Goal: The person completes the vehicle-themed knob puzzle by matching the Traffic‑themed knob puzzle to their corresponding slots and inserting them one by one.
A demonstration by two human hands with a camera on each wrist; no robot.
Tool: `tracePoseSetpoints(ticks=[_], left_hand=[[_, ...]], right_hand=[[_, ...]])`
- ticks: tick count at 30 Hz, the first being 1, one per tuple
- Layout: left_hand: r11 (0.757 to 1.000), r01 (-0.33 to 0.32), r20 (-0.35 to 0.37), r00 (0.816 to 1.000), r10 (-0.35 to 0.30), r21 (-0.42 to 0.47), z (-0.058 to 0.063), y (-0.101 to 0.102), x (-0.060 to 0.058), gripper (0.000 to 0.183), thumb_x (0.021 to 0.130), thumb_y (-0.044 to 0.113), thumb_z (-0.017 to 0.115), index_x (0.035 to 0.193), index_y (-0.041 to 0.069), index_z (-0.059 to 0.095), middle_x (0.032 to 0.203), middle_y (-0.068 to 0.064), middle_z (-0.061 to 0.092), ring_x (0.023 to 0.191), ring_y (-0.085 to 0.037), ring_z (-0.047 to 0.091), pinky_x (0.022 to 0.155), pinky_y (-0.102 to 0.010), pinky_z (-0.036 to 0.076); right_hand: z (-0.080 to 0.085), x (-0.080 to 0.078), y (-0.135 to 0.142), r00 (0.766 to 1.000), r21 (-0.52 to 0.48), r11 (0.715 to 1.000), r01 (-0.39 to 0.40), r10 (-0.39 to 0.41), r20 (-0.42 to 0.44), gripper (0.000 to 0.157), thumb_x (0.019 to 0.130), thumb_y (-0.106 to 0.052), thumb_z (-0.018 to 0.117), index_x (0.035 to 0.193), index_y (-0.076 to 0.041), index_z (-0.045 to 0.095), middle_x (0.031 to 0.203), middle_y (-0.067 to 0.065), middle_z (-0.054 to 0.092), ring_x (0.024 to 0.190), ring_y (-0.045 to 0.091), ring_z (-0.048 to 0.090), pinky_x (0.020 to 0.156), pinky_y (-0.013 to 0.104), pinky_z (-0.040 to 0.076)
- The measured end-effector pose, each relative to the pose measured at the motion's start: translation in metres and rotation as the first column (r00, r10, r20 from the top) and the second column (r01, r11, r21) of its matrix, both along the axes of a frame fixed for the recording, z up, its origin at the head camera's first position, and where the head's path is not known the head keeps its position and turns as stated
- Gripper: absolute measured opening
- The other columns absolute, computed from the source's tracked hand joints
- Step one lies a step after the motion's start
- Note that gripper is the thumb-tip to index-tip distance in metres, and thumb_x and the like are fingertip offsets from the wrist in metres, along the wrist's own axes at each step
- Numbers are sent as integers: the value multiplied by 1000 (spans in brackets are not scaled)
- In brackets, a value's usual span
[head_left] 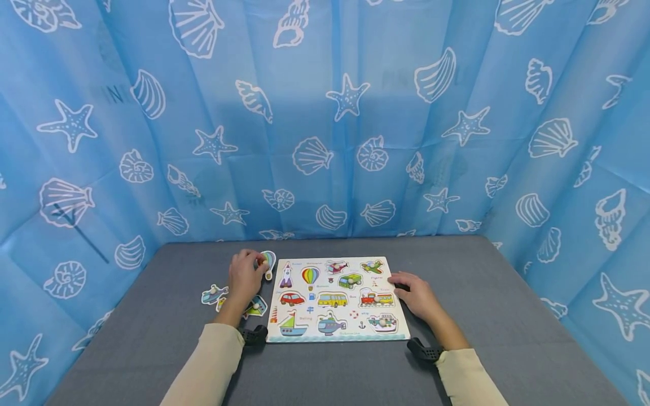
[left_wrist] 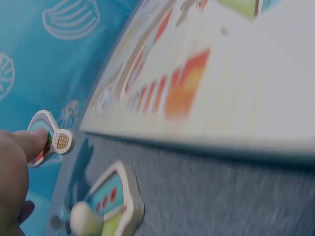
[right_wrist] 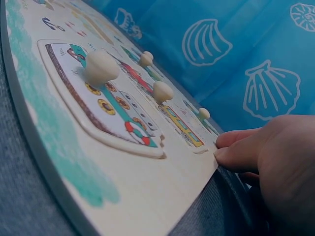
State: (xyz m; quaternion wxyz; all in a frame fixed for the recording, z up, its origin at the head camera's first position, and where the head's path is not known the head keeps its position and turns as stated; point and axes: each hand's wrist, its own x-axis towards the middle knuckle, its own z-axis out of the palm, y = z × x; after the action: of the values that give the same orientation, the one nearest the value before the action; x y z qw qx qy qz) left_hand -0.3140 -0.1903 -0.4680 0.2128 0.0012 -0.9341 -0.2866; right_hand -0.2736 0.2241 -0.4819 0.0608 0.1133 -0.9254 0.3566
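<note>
My left hand (head_left: pixel 245 276) pinches a hot-air balloon puzzle piece (head_left: pixel 269 264) just off the upper left corner of the wooden puzzle board (head_left: pixel 315 332). In the left wrist view the balloon piece (left_wrist: pixel 61 141) shows its basket end, and fingertips cover part of its face. At the board's right edge, my right hand (head_left: pixel 418 294) grips the rim with thumb and fingers. Printed vehicle shapes cover the board, including a matching balloon picture (head_left: pixel 310 276). Knobbed pieces sit in some of them, such as the ship piece (right_wrist: pixel 106 103) and the train piece (head_left: pixel 376 298).
Loose knobbed pieces lie left of the board, among them a blue one (head_left: pixel 213 294) and a green-edged one (head_left: pixel 256 306), partly behind the left forearm. Grey cloth (head_left: pixel 345 375) covers the table. A blue shell-patterned curtain (head_left: pixel 325 113) hangs behind it and along both sides.
</note>
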Motion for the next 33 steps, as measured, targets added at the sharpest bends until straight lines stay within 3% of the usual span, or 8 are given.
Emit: tracePoseSetpoints(ticks=[10, 19, 26, 33], left_hand=[[989, 126, -67, 990, -120, 81, 15, 31, 6, 11, 85, 19, 76, 90, 11, 70, 109, -6, 57, 100, -27, 47, 84, -48, 40], [985, 168, -51, 985, -166, 49, 5, 57, 5, 10, 85, 23, 77, 89, 16, 70, 107, -1, 56, 100, -23, 48, 87, -45, 41], [986, 155, -79, 985, -151, 60, 2, 73, 4, 9, 85, 23, 77, 86, 17, 70, 107, 0, 56, 99, -22, 47, 85, -43, 42], [991, 130, -26, 991, -129, 23, -1, 85, 4, 12, 85, 25, 77, 84, 19, 67, 107, 2, 55, 99, -20, 46, 85, -39, 41]], right_hand=[[-2, 0, 1, 1000, 6, 1000, -2, 2, -7, 29, 91, -1, 62, 120, 1, 66, 133, 21, 56, 131, 41, 41, 104, 59, 29], [-1, 1, 0, 1000, -7, 1000, -6, 6, 4, 30, 92, -1, 61, 122, 1, 65, 135, 21, 54, 133, 41, 39, 104, 60, 29], [1, 2, 0, 1000, -18, 1000, -9, 9, 5, 30, 92, 0, 61, 122, 1, 65, 135, 22, 53, 133, 41, 38, 105, 60, 28], [3, 3, -1, 1000, -17, 1000, -5, 5, 21, 30, 93, -1, 60, 122, 1, 65, 136, 22, 52, 133, 42, 38, 105, 60, 28]])
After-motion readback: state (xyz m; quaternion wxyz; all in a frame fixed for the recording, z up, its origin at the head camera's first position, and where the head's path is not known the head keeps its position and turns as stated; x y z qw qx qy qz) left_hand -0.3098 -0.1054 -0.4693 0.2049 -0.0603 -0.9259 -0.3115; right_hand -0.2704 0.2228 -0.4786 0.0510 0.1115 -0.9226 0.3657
